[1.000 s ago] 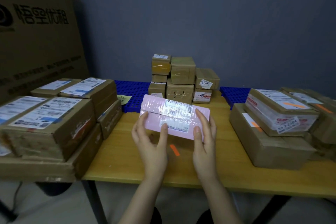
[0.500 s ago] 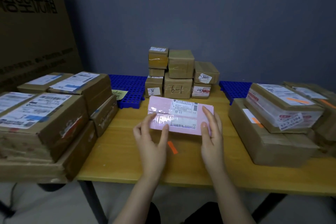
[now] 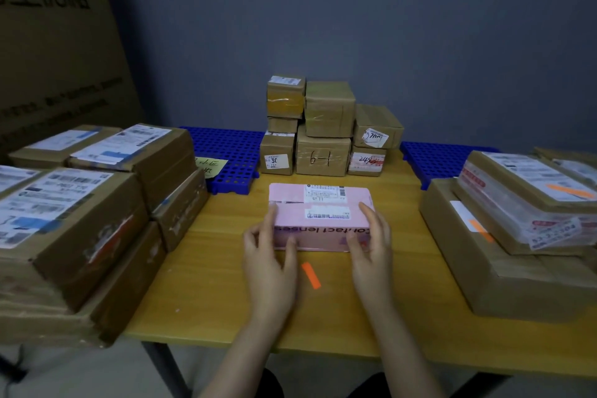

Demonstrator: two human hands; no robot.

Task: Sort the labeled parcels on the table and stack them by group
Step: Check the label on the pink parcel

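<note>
A pink parcel [image 3: 319,216] with white shipping labels lies flat on the yellow table [image 3: 210,268], in the middle. My left hand [image 3: 269,255] holds its near left corner, fingers up the left side and thumb on the front face. My right hand [image 3: 371,249] holds the near right corner the same way. Behind it stands a stack of small brown boxes [image 3: 323,129], one marked "6-1". Large labeled brown parcels [image 3: 80,203] are piled at the left. Flat parcels [image 3: 517,220] with orange stickers are stacked at the right.
Two blue perforated plastic pallets [image 3: 226,152] [image 3: 433,161] lie at the back of the table. A yellow note [image 3: 210,166] rests on the left one. An orange sticker [image 3: 310,275] lies on the table between my hands. A big cardboard carton [image 3: 58,42] stands at far left.
The pink parcel has come down from a raised, tilted hold onto the table and now lies flat. Both hands have slid from its top face to its near corners.
</note>
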